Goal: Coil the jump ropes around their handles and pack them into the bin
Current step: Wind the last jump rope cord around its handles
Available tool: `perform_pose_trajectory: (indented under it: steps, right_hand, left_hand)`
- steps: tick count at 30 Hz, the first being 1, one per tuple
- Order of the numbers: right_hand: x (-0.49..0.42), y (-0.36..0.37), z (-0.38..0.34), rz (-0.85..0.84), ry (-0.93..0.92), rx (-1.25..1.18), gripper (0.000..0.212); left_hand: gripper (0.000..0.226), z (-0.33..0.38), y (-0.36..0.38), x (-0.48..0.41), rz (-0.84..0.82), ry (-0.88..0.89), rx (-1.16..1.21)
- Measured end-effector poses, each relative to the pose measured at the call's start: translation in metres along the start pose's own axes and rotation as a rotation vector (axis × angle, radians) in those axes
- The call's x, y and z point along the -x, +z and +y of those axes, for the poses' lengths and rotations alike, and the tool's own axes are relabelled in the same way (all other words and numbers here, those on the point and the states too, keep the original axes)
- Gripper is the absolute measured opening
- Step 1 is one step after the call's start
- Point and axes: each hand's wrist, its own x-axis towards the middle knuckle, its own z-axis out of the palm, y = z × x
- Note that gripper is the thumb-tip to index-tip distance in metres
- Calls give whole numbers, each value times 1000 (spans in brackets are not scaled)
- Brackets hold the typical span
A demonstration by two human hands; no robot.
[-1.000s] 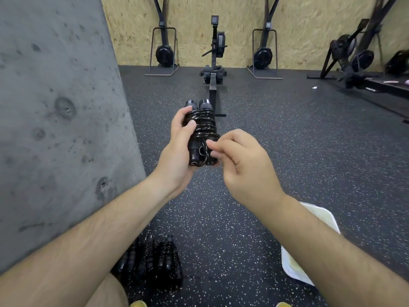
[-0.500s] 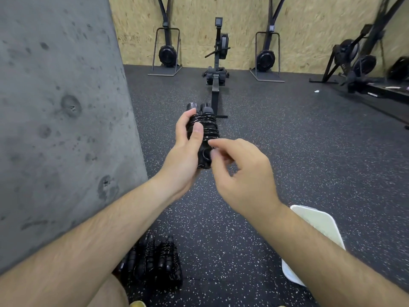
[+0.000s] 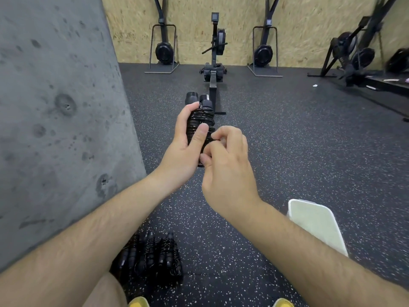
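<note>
Here the left hand (image 3: 186,149) grips the coiled rope (image 3: 200,120), long axis pointing away, while the right hand (image 3: 228,165) pinches at its near end; the bin (image 3: 316,224) sits low right, nearer that hand.

I have a single view: a wide-angle camera on the person's head, pitched forward and down. It sits close above both forearms, with the left hand (image 3: 188,149) and right hand (image 3: 230,165) at centre. The floor (image 3: 287,151) runs out to a chipboard wall (image 3: 243,23) at 12 o'clock. A concrete pillar (image 3: 55,107) crowds 9 o'clock, and shoe tips (image 3: 136,303) edge in at 6 o'clock.
</note>
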Motion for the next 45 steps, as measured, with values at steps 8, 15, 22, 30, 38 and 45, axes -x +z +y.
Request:
perform_pose_trajectory:
  steps: [8, 15, 22, 30, 38, 45]
  right_hand:
    - [-4, 3, 6, -84, 307, -557, 17]
    - [-21, -13, 6, -150, 559, -764, 24]
    - [-18, -1, 1, -173, 475, -581, 14]
    - [-8, 19, 0, -107, 354, -520, 11]
    - [-2, 25, -2, -121, 340, -469, 33]
    - [-4, 31, -2, -215, 422, -440, 62]
  left_hand:
    - [46, -3, -7, -1, -28, 55, -108]
    - [50, -3, -9, -3, -32, 116, -212]
    - [45, -11, -14, 4, -69, 82, -172]
    - [78, -17, -15, 4, 65, -186, 384]
    - [88, -28, -17, -2, 132, -230, 351]
    - [76, -37, -20, 1, 135, -183, 156]
